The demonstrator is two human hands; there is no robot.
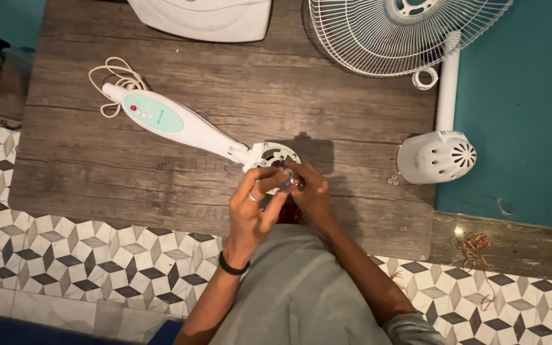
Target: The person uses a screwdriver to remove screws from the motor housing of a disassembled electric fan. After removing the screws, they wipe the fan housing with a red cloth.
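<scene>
White plastic fan column (180, 121) with its mint control panel lies slantwise across the brown wooden table (84, 185), round socket end by the near edge. My left hand (253, 204) and right hand (311, 191) both pinch a small part I can't make out at that socket. A slip could drop it to the patterned floor. Loose tiny screws (393, 181) near the white motor housing (436, 156) could roll off.
</scene>
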